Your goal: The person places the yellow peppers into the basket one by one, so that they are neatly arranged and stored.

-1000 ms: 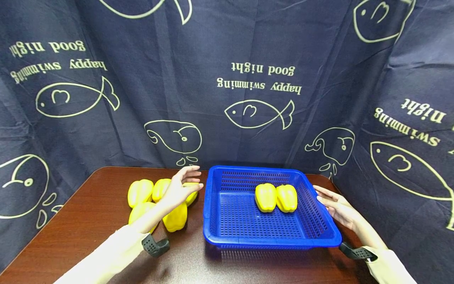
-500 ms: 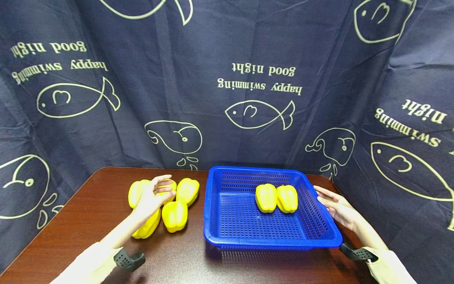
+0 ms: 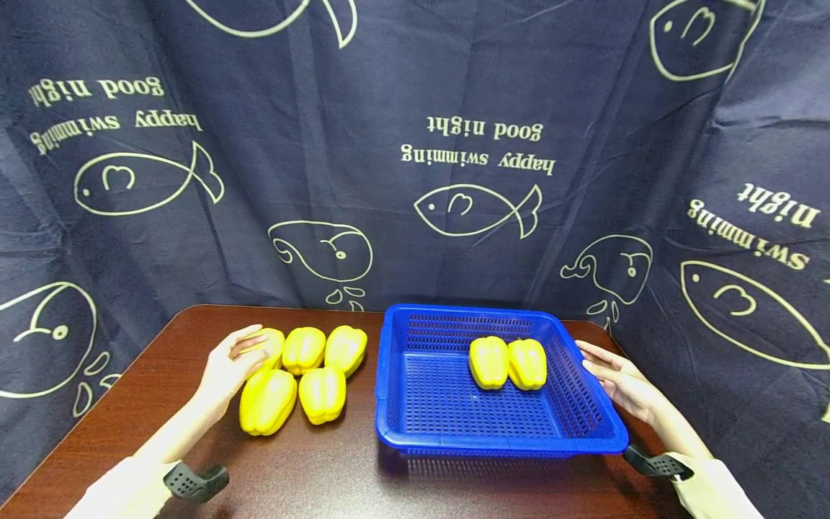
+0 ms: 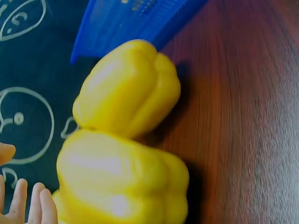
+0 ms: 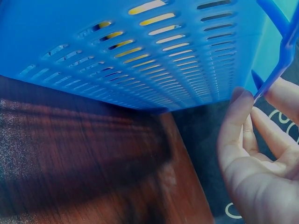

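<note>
Left hand (image 3: 228,364) cups its loosely spread fingers over the far-left yellow pepper (image 3: 269,344) on the table (image 3: 162,375), while right hand (image 3: 616,382), fingers straight, touches the blue basket (image 3: 583,404) rim.

The peppers (image 3: 302,349) at ten o'clock from my chest look smooth, waxy and glossy. At two o'clock the basket (image 3: 395,404) is shiny perforated blue plastic. Beneath lies the table (image 3: 162,360), polished dark wood grain. At twelve hangs the curtain (image 3: 454,86), matt printed cloth.
</note>
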`<action>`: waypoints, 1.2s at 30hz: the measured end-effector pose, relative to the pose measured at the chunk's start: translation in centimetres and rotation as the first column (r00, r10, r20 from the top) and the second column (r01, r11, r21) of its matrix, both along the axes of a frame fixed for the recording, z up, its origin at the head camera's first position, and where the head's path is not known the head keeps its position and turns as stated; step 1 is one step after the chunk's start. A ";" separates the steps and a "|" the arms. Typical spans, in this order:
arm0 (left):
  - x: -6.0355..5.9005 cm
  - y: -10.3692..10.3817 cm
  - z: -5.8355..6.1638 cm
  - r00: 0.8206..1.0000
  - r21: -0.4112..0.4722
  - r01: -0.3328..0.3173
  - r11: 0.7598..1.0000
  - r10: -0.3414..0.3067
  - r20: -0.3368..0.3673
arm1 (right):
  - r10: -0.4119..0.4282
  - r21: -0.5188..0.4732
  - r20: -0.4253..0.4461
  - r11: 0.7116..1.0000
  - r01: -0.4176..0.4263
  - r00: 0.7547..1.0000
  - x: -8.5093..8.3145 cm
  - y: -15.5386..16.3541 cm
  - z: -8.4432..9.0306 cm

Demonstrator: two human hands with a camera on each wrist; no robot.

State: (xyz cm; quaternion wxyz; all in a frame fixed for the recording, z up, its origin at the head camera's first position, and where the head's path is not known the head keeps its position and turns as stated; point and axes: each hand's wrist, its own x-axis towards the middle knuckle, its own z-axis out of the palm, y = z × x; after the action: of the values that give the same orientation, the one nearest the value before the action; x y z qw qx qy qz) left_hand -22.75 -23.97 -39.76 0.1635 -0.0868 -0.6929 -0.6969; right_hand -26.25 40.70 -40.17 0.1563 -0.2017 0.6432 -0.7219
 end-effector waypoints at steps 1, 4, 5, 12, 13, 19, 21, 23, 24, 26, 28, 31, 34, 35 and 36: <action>0.0 -0.3 -0.2 1.000 0.017 -0.008 1.000 0.008 -0.005 | -0.005 0.008 0.001 1.000 0.005 1.000 0.0 0.0 0.0; 0.0 -1.5 -0.7 0.999 0.075 -0.032 0.997 0.033 -0.013 | -0.009 0.012 -0.003 1.000 0.009 1.000 0.1 0.1 -0.1; -0.1 -1.8 -0.9 0.999 0.086 -0.044 0.995 0.046 -0.015 | -0.008 0.010 -0.001 1.000 0.008 1.000 0.1 0.1 -0.1; -0.6 -4.8 -2.3 0.993 0.051 -0.085 0.995 0.081 0.085 | 0.013 -0.017 0.000 1.000 -0.013 1.000 0.0 0.2 -0.1; -0.8 -5.3 -2.7 0.991 0.047 -0.088 0.995 0.083 0.103 | 0.010 -0.016 0.001 1.000 -0.010 1.000 0.0 0.2 -0.1; -1.4 -7.3 -4.2 0.966 0.012 -0.095 0.995 0.089 0.245 | 0.016 -0.010 -0.004 1.000 -0.016 1.000 -0.2 0.2 -0.3; -2.0 -8.2 -5.0 0.959 0.015 -0.088 0.996 0.081 0.270 | 0.020 -0.012 -0.011 1.000 -0.021 1.000 -0.3 0.2 -0.5; -2.6 -9.0 -5.8 0.963 0.049 -0.059 0.997 0.044 0.265 | 0.023 -0.014 -0.014 1.000 -0.023 1.000 -0.3 0.2 -0.5; -2.8 -9.3 -5.9 0.961 0.037 -0.046 0.998 0.034 0.275 | 0.024 -0.016 -0.015 1.000 -0.024 1.000 -0.3 0.2 -0.5; -3.4 -10.2 -6.7 0.965 0.072 0.022 0.997 -0.040 0.258 | 0.028 -0.021 -0.011 0.999 -0.028 1.000 -0.3 0.1 -0.4; -3.5 -10.2 -6.4 0.960 0.073 0.066 0.995 -0.083 0.267 | 0.031 -0.028 -0.005 0.999 -0.031 1.000 -0.2 0.0 -0.4; -3.4 -9.8 -5.7 0.954 0.072 0.115 0.991 -0.130 0.271 | 0.031 -0.038 -0.002 0.999 -0.031 1.000 -0.2 0.0 -0.2; -3.2 -9.1 -4.8 0.949 0.034 0.137 0.990 -0.141 0.283 | 0.017 -0.037 0.006 0.999 -0.017 1.000 -0.2 -0.1 -0.1; -3.0 -8.8 -4.4 0.949 0.020 0.141 0.990 -0.141 0.282 | 0.015 -0.035 0.007 0.999 -0.015 1.000 -0.2 0.0 -0.1; -2.9 -8.6 -4.2 0.948 0.007 0.150 0.989 -0.146 0.282 | 0.014 -0.036 0.009 0.999 -0.014 1.000 -0.2 0.0 -0.1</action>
State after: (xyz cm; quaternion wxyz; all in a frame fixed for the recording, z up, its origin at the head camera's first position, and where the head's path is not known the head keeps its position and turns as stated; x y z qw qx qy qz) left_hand -25.68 -32.54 -43.96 0.0099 -0.0398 -0.7058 -0.7072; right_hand -26.42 40.66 -40.29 0.1606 -0.2056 0.6280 -0.7332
